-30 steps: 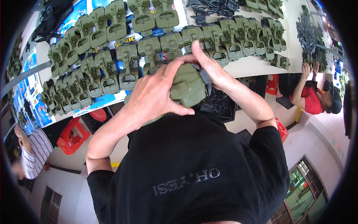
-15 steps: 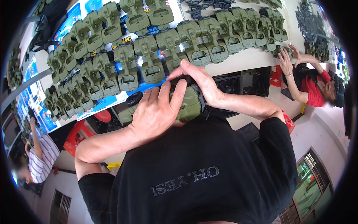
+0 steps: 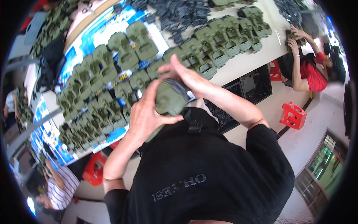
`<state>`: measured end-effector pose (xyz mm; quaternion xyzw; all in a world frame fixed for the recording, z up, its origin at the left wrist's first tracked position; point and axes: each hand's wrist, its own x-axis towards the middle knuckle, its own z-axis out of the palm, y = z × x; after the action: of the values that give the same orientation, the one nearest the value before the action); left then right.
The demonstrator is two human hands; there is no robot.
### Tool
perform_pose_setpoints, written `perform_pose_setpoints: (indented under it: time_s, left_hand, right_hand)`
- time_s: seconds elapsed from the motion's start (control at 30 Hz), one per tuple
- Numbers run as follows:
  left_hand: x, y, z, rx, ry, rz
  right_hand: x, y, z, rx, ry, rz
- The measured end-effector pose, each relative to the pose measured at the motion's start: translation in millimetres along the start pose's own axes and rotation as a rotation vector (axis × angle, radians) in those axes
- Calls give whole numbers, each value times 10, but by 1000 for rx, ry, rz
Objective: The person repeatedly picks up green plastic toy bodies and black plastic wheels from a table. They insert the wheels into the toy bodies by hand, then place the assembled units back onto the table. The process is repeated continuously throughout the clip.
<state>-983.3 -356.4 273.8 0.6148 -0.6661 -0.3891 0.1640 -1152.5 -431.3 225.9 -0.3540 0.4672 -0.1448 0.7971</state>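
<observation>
Close to my chest I hold an olive-green plastic toy vehicle body (image 3: 167,98) with a dark part (image 3: 181,89) along its right side. My left hand (image 3: 143,110) grips its left side, thumb at the near end and fingers along the far edge. My right hand (image 3: 185,76) lies against the dark right side and reaches over the far end; its fingertips partly hide one another. Just beyond my hands, rows of similar green toy bodies (image 3: 128,48) stand on the table (image 3: 238,71). What lies under the held body is hidden.
Dark grey plastic parts (image 3: 179,15) are heaped at the far side. Red stools stand at right (image 3: 293,115) and left (image 3: 95,168). Black crates (image 3: 253,87) are below the table edge. One co-worker in red (image 3: 311,76) handles a part at right; another in stripes (image 3: 63,186) is at left.
The view has turned and shifted. The held toy body has tilted up on end, and my left hand has moved from lying over it to gripping its side. My right hand stays at its right.
</observation>
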Motion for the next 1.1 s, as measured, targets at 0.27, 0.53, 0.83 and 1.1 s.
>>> perform_pose_setpoints:
  time_s: [0.27,0.53,0.83,1.1]
  left_hand:
    - [1178,526,571,-958,310,-64]
    - [2214,1032,1360,-732,20,141]
    - [2638,-627,204,-2,361,-16]
    - [2969,-1785,-705,150,408,-185]
  right_hand:
    - [-470,55,-462,-671,464,-577]
    - [-629,-37,-1818,-600,923,-592]
    - [-741,-221,-6783,-395,1384,-617]
    - [-382,-726,-6943,-285,1074,-287]
